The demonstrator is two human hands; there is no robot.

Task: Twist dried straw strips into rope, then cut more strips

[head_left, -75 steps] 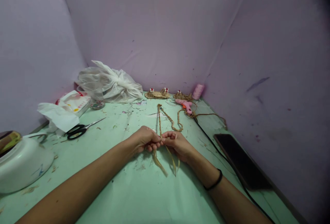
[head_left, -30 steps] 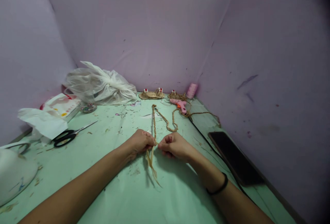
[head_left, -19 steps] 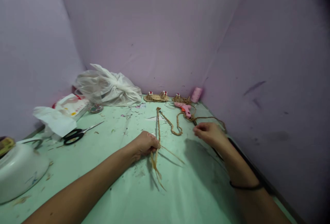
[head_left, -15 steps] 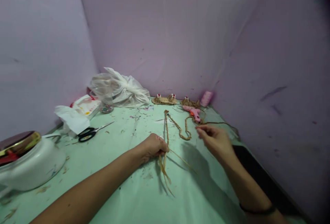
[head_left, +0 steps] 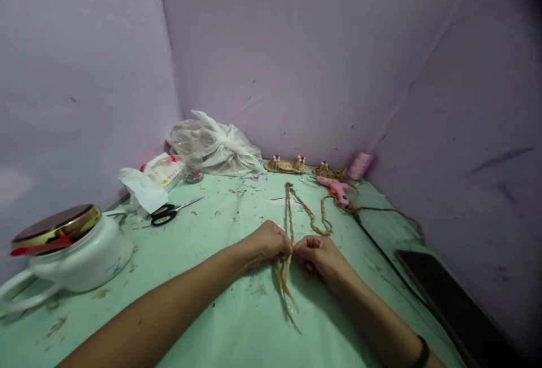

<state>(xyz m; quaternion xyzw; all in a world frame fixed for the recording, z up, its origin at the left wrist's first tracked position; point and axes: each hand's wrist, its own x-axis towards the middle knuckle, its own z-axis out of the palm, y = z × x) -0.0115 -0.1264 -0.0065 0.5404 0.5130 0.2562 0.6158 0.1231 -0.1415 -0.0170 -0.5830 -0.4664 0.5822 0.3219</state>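
A thin tan braid [head_left: 290,213] of natural fibre runs away from me across the table, bends at its far end and loops back to the right. Pinched at the near end of it is my left hand [head_left: 273,242], fingers closed. Loose fibre strands [head_left: 284,289] hang below those fingers toward me. Close on the right, my right hand [head_left: 322,258] is closed in a pinch at the same spot, on what looks like one strand, mostly hidden by the fingertips.
Black-handled scissors [head_left: 169,213], a white tissue [head_left: 146,190], a tied plastic bag [head_left: 224,150] and a white pot with handle [head_left: 91,258] lie left. Woven pieces [head_left: 285,166], a pink glue gun [head_left: 336,189] and a pink thread spool [head_left: 361,165] stand behind. A black slab-like object [head_left: 449,294] is right.
My right hand has come in from the right to meet my left at the braid's near end and closed there. My left hand keeps its pinch. The view has shifted left.
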